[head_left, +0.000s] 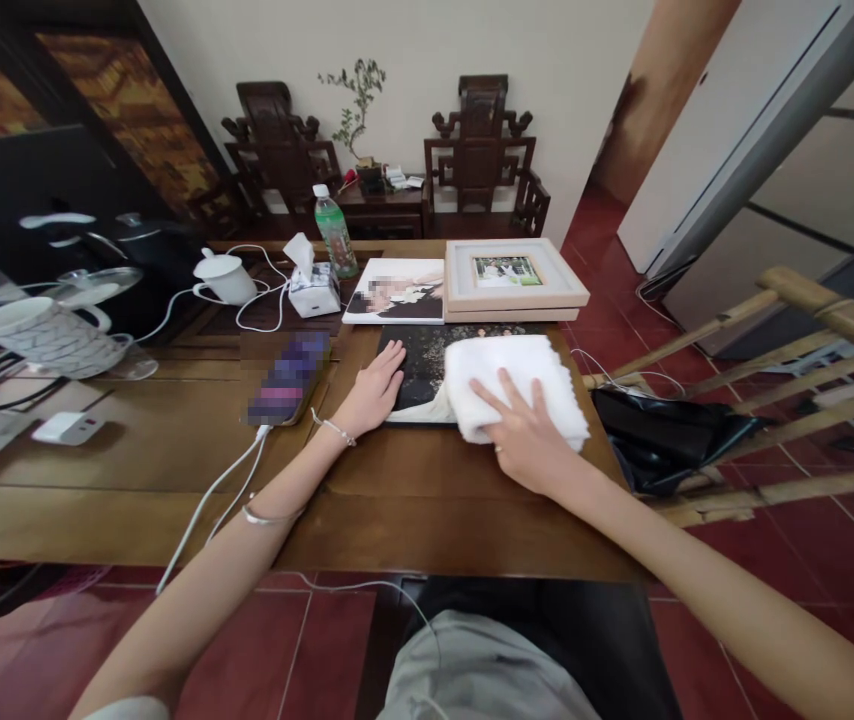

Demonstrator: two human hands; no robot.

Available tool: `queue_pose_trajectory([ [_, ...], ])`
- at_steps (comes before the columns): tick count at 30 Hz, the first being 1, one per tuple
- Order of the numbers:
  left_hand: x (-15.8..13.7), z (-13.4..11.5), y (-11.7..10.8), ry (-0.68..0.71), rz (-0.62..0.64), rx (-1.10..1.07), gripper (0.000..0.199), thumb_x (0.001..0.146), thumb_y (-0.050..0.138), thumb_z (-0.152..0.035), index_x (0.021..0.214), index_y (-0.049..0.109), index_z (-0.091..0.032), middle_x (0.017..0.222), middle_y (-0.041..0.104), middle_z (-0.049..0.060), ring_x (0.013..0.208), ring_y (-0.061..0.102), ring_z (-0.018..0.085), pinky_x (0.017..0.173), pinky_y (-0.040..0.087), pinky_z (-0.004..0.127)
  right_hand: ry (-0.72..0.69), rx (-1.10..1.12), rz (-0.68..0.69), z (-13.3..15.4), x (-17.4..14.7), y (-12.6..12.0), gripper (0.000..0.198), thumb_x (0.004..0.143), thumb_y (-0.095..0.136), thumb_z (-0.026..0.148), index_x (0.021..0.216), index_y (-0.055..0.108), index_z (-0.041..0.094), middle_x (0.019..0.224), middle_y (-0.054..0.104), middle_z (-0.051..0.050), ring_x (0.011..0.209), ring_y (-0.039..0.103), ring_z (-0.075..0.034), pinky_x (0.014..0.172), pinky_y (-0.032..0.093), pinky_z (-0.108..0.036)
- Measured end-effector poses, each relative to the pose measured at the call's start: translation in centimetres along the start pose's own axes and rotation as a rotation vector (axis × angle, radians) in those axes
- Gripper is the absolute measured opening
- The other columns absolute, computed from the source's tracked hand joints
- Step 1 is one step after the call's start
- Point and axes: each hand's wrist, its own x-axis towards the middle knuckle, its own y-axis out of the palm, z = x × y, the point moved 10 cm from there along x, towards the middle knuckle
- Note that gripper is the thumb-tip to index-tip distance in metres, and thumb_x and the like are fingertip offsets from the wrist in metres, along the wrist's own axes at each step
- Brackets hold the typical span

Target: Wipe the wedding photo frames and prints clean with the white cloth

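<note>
Right hand (524,432) (fingers splayed, unclenched) rests on folded white towel (498,362) over photo panel (416,368); left hand (374,392), fingers extended, touches panel.

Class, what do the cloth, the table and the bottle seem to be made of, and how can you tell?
Cloth: matt, fluffy fabric, perhaps cotton terry, judging by its fuzzy edge.
Table: apparently wood, brown with a soft sheen, showing plank seams.
Bottle: likely plastic, shiny, with a translucent-looking green body.

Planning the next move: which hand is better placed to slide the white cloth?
Right hand, likely: its fingers lie on the white cloth, while the left hand rests at the left edge of the dark panel.
</note>
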Motion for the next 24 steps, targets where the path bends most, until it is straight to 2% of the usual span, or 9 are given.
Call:
queue_pose_trajectory([
  [3, 0.0, -0.1, 0.0, 0.006, -0.007, 0.001, 0.049, 0.095, 0.030, -0.029, 0.139, 0.043, -0.011, 0.151, 0.035, 0.015, 0.143, 0.027, 0.025, 0.113, 0.027, 0.052, 0.125, -0.062, 0.018, -3.9, -0.8, -0.2, 0.049, 0.076, 0.041, 0.005, 0.115, 0.068, 0.017, 0.157, 0.023, -0.006, 0.141, 0.012, -0.046, 0.101, 0.020, -0.076],
  [5, 0.0, -0.2, 0.0, 0.020, -0.017, 0.001, 0.049, 0.095, 0.029, -0.028, 0.139, 0.043, -0.011, 0.151, 0.036, 0.016, 0.142, 0.028, 0.024, 0.112, 0.028, 0.052, 0.202, -0.083, 0.023, -5.7, -0.2, -0.3, 0.049, 0.078, 0.041, 0.006, 0.118, 0.066, 0.016, 0.157, 0.024, -0.007, 0.140, 0.013, -0.047, 0.098, 0.024, -0.077],
  [8, -0.1, 0.0, -0.1, 0.024, -0.037, -0.005, 0.048, 0.096, 0.028, -0.027, 0.139, 0.043, -0.012, 0.150, 0.037, 0.015, 0.142, 0.028, 0.024, 0.112, 0.028, 0.052, 0.279, -0.077, 0.030, -6.4, 2.4, -0.2, 0.048, 0.080, 0.041, 0.009, 0.122, 0.063, 0.016, 0.157, 0.024, -0.010, 0.138, 0.014, -0.051, 0.094, 0.026, -0.080],
  [12, -0.1, 0.5, 0.0, 0.014, -0.041, -0.024, 0.048, 0.096, 0.028, -0.029, 0.139, 0.043, -0.012, 0.151, 0.035, 0.016, 0.142, 0.028, 0.025, 0.113, 0.027, 0.052, 0.194, -0.040, -0.010, -2.8, 6.9, -0.2, 0.046, 0.082, 0.044, 0.012, 0.124, 0.062, 0.016, 0.156, 0.025, -0.014, 0.137, 0.014, -0.053, 0.093, 0.020, -0.082],
  [15, -0.1, 0.5, -0.1, 0.030, -0.039, -0.046, 0.048, 0.096, 0.030, -0.029, 0.139, 0.043, -0.013, 0.151, 0.035, 0.015, 0.142, 0.028, 0.025, 0.114, 0.026, 0.052, 0.048, 0.013, -0.014, 1.3, 8.1, 0.0, 0.045, 0.085, 0.043, 0.013, 0.124, 0.063, 0.019, 0.156, 0.026, -0.012, 0.139, 0.013, -0.052, 0.096, 0.015, -0.082],
  [17, -0.1, 0.5, 0.0, 0.042, -0.037, -0.053, 0.048, 0.095, 0.031, -0.028, 0.141, 0.041, -0.016, 0.152, 0.035, 0.013, 0.142, 0.028, 0.025, 0.114, 0.026, 0.052, -0.058, 0.039, -0.026, 3.6, 7.2, 0.1, 0.044, 0.085, 0.042, 0.012, 0.122, 0.065, 0.021, 0.156, 0.025, -0.011, 0.140, 0.011, -0.049, 0.098, 0.013, -0.080],
  [19, -0.1, 0.4, 0.0, 0.043, -0.037, -0.048, 0.049, 0.095, 0.030, -0.027, 0.141, 0.040, -0.016, 0.152, 0.035, 0.012, 0.143, 0.027, 0.024, 0.115, 0.025, 0.052, -0.124, 0.055, -0.045, 4.5, 5.4, 0.0, 0.044, 0.083, 0.041, 0.009, 0.116, 0.068, 0.021, 0.157, 0.025, -0.008, 0.141, 0.010, -0.046, 0.101, 0.012, -0.078],
  [21, -0.1, 0.5, 0.0, 0.037, -0.040, -0.042, 0.048, 0.095, 0.030, -0.027, 0.140, 0.042, -0.015, 0.151, 0.036, 0.013, 0.142, 0.028, 0.024, 0.114, 0.025, 0.052, -0.133, 0.062, -0.044, 3.7, 3.2, -0.1, 0.044, 0.079, 0.041, 0.006, 0.108, 0.071, 0.020, 0.157, 0.025, -0.005, 0.142, 0.010, -0.043, 0.104, 0.012, -0.075],
  [24, 0.0, 0.5, 0.1, 0.032, -0.042, -0.040, 0.047, 0.095, 0.030, -0.026, 0.138, 0.044, -0.014, 0.151, 0.037, 0.014, 0.142, 0.028, 0.025, 0.114, 0.026, 0.052, -0.072, 0.043, -0.012, 0.3, 0.4, -0.1, 0.047, 0.072, 0.042, 0.002, 0.105, 0.072, 0.019, 0.156, 0.026, -0.003, 0.143, 0.013, -0.040, 0.105, 0.015, -0.073],
])
